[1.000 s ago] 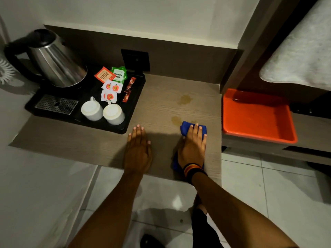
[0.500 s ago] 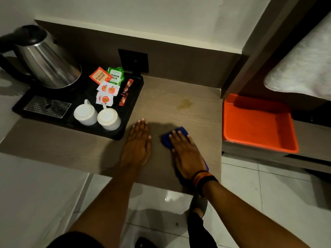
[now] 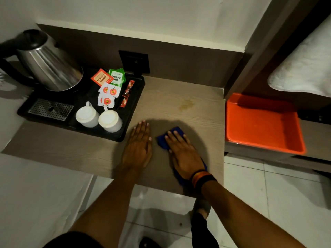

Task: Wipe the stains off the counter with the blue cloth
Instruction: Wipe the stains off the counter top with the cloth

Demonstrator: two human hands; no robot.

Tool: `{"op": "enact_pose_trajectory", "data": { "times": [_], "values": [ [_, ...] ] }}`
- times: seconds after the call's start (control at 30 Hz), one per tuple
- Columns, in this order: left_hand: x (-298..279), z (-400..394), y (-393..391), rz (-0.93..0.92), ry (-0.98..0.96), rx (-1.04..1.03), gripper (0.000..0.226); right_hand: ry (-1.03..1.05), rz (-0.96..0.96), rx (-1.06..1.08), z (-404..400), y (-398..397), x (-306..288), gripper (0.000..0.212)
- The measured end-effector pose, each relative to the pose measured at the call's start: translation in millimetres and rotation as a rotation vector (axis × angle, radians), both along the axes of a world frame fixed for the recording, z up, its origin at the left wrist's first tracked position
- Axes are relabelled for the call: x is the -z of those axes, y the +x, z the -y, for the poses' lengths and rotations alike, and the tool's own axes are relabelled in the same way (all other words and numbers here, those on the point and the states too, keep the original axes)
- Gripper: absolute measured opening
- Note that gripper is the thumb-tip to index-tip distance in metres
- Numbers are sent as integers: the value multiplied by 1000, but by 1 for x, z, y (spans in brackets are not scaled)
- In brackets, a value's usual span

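Note:
My right hand (image 3: 184, 154) presses flat on the blue cloth (image 3: 163, 140) near the front of the wooden counter (image 3: 200, 97). Only the cloth's far corner and a strip by my wrist show; the palm hides everything else. A yellowish stain (image 3: 186, 104) marks the counter beyond the cloth, apart from it. My left hand (image 3: 138, 147) lies flat on the counter just left of the cloth, fingers spread, holding nothing.
A black tray (image 3: 132, 122) at the left carries a steel kettle (image 3: 48, 65), two upturned white cups (image 3: 99, 119) and several tea sachets (image 3: 109, 88). An orange tray (image 3: 263, 122) sits on a lower shelf at the right. A white towel (image 3: 308, 68) hangs above it.
My right hand has slid the cloth left and toward me, off the nearer stain's spot, where no mark shows now. The left hand stays flat on the counter.

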State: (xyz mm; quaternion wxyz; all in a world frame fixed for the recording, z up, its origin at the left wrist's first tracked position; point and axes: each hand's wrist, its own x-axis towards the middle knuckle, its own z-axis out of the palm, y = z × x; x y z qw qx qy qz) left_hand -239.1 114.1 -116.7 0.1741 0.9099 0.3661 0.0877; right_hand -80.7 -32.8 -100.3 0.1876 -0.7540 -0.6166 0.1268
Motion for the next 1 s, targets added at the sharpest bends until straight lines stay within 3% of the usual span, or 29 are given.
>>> {"op": "enact_pose_trajectory", "data": {
  "times": [0.13, 0.23, 0.37, 0.43, 0.53, 0.57, 0.73, 0.83, 0.9, 1.0],
  "values": [
    [-5, -4, 6, 29, -17, 7, 65, 39, -40, 205, 20, 43, -3, 55],
    [-1, -12, 11, 49, -19, -11, 63, 24, -56, 394, -24, 80, -4, 55],
    [1, -18, 16, 93, -28, -19, 60, 2, -65, 489, -95, 106, 1, 54],
    [2, -29, 21, 83, -9, -13, 60, -6, -87, 400, -104, 91, -2, 55],
    [3, -36, 27, 58, -21, -13, 61, 0, 3, 72, -62, 66, -5, 53],
    [3, -35, 27, 55, -26, -14, 61, 18, -10, 49, -47, 70, -6, 53],
    [7, -37, 26, 51, -22, -5, 61, 32, -56, 405, -72, 126, -5, 52],
    [7, -38, 26, 68, -12, 13, 60, 19, -53, 446, -131, 132, -1, 52],
    [6, -38, 26, 77, 3, 22, 60, 2, -77, 399, -151, 112, 2, 55],
    [2, -36, 27, 61, -5, 13, 60, -33, 12, 99, -120, 64, 2, 55]
  ]
}}
